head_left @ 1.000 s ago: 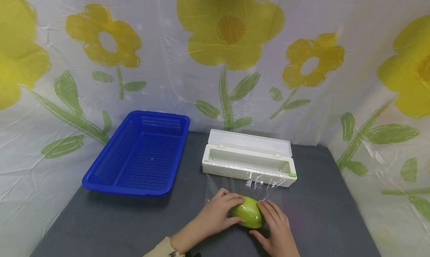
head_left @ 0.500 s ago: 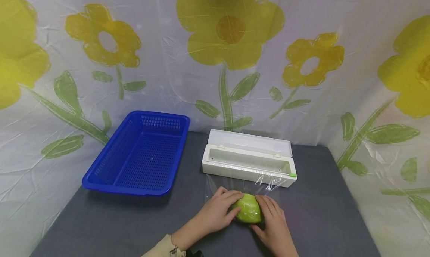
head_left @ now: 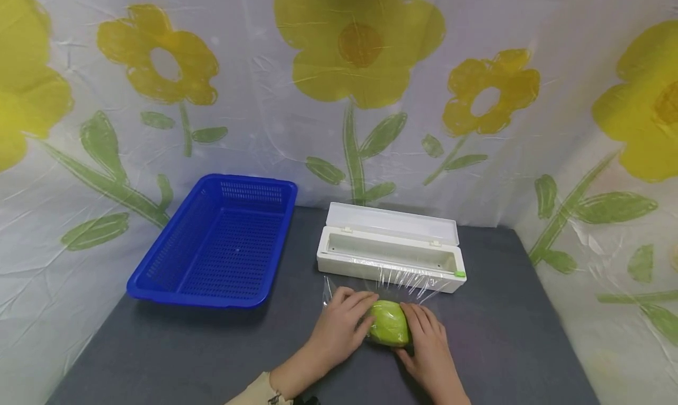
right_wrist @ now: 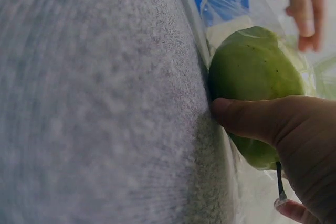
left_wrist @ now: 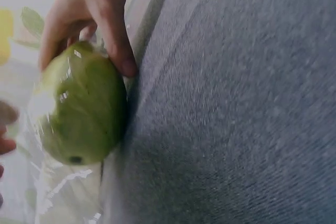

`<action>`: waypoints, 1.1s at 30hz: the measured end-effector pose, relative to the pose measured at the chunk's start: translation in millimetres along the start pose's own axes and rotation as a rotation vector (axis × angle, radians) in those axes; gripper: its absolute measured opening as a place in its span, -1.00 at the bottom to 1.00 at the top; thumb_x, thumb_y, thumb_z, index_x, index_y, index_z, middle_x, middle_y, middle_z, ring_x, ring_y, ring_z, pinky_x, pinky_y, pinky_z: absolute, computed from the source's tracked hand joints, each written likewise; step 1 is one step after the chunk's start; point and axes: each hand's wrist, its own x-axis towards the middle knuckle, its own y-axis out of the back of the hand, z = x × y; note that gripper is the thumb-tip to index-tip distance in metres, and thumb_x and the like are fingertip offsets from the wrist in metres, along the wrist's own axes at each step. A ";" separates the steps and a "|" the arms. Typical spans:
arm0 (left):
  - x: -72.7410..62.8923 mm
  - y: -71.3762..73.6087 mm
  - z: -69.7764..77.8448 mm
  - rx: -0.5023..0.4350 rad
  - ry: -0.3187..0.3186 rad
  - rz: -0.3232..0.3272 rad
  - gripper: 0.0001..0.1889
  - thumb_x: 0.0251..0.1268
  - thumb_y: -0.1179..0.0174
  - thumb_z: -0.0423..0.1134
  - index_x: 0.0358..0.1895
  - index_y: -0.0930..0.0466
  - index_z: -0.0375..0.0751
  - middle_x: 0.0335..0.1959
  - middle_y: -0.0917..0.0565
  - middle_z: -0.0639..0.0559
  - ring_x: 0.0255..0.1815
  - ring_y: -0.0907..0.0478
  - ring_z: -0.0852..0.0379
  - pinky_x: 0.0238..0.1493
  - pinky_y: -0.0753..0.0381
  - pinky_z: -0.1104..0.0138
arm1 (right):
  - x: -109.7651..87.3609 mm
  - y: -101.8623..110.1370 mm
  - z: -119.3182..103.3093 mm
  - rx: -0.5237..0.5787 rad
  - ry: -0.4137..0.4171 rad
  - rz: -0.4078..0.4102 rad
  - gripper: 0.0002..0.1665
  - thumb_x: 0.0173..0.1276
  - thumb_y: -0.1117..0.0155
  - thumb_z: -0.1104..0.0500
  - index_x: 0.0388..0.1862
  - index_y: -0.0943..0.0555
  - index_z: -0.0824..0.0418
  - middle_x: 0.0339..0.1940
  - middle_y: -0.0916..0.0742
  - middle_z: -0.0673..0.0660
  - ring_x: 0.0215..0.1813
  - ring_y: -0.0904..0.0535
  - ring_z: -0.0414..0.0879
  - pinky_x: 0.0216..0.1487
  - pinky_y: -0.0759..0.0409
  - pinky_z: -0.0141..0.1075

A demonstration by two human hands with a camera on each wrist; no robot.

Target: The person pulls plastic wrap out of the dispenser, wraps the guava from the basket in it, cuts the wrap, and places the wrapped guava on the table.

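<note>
A green pear (head_left: 389, 324) under clear cling film (head_left: 405, 282) lies in front of the white wrap dispenser (head_left: 344, 266). My right hand (head_left: 428, 341) grips its right end, the thumb low on the near side and the fingers over the far side. The pear's dark stem (right_wrist: 280, 179) points toward the right palm in the right wrist view. My left hand (head_left: 343, 322) is at the pear's left end with loosely bent fingers. A gap separates those fingers (right_wrist: 302, 3) from the pear in the right wrist view. Film wrinkles over the fruit (left_wrist: 86, 103) in the left wrist view.
The dispenser's lid (head_left: 392, 222) is raised at the back, with a green slider (head_left: 459, 274) at its right end. To the left stands a blue perforated basket (head_left: 196, 299). Flower-printed sheeting (head_left: 254, 134) hangs behind the grey tabletop (head_left: 508, 334).
The pear has shifted slightly forward toward the dispenser and turned under the film. My right hand moved with it. My left thumb and fingers have come away from the pear's surface.
</note>
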 end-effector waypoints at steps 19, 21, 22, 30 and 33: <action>-8.4 -8.5 3.9 0.221 -0.129 -0.190 -0.01 -0.04 -0.64 0.28 0.49 -0.54 -0.06 0.43 -0.62 0.07 -0.03 -0.44 0.10 -0.05 -0.48 0.24 | 2.0 0.1 0.0 0.003 0.015 0.011 0.22 -0.45 -0.91 0.27 0.36 -0.56 0.29 0.23 -0.70 0.23 0.29 -0.54 0.26 0.05 -0.60 0.26; -7.2 -10.3 2.3 0.234 -0.133 -0.173 0.00 -0.11 -0.68 0.24 0.48 -0.55 -0.05 0.41 -0.64 0.09 -0.04 -0.43 0.11 -0.06 -0.45 0.24 | 2.1 -0.2 0.4 0.005 0.013 0.010 0.21 -0.43 -0.91 0.26 0.36 -0.56 0.28 0.24 -0.70 0.22 0.29 -0.54 0.25 0.04 -0.60 0.25; -6.4 -10.9 1.8 0.233 -0.131 -0.168 0.00 -0.14 -0.70 0.22 0.47 -0.56 -0.04 0.40 -0.64 0.10 -0.04 -0.43 0.11 -0.07 -0.44 0.24 | 2.3 -0.2 0.5 0.006 0.012 0.010 0.21 -0.43 -0.91 0.25 0.36 -0.56 0.28 0.24 -0.70 0.22 0.29 -0.54 0.25 0.04 -0.59 0.25; -1.5 -19.5 -3.6 0.162 -0.012 -0.223 0.00 -0.15 -0.73 0.17 0.47 -0.54 -0.05 0.34 -0.67 0.08 0.01 -0.45 0.09 -0.05 -0.44 0.23 | 3.4 1.2 -0.8 0.006 0.023 0.013 0.24 -0.41 -0.92 0.25 0.40 -0.55 0.33 0.25 -0.70 0.25 0.29 -0.54 0.25 0.06 -0.58 0.23; -0.2 -22.1 -6.4 0.128 0.028 -0.255 0.00 -0.15 -0.73 0.18 0.47 -0.54 -0.02 0.33 -0.67 0.10 0.00 -0.43 0.10 -0.03 -0.45 0.22 | 3.2 2.0 -1.6 -0.008 0.034 0.015 0.30 -0.41 -0.92 0.23 0.44 -0.51 0.41 0.24 -0.70 0.29 0.27 -0.54 0.26 0.05 -0.59 0.24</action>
